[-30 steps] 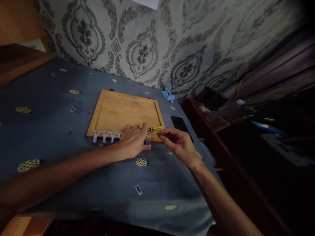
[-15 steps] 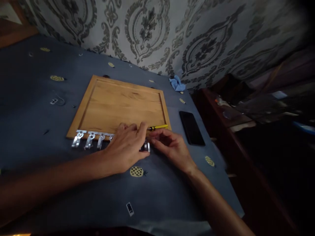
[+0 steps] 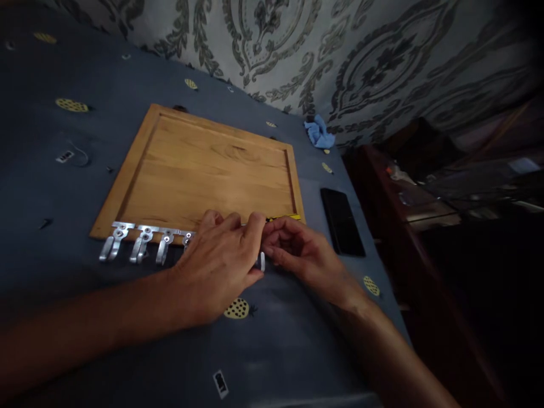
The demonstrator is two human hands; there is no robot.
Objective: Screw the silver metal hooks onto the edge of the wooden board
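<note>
A wooden board (image 3: 212, 164) with a raised frame lies on the blue tablecloth. Along its near edge runs a metal hook rail (image 3: 165, 238) with several silver double hooks. My left hand (image 3: 216, 260) is closed over the rail's right part, its curled fingers on the board's edge and the thumb beside an end hook. Just to its right, my right hand (image 3: 304, 255) has thumb and fingers drawn together near the rail's end; anything between the fingertips is hidden. Behind these fingers, a yellow and black screwdriver (image 3: 291, 217) rests on the board, its shaft mostly covered.
To the right of the board lies a black phone (image 3: 342, 221). A crumpled blue cloth (image 3: 318, 133) sits by the patterned curtain (image 3: 272, 51). A small dark screw-like piece (image 3: 45, 223) lies at far left. The table's right edge drops beside dark reddish furniture (image 3: 395, 198).
The view has shifted closer, so the board appears larger. Both hands stay at the rail's right end, my right fingers slightly nearer the left hand and covering more of the screwdriver.
</note>
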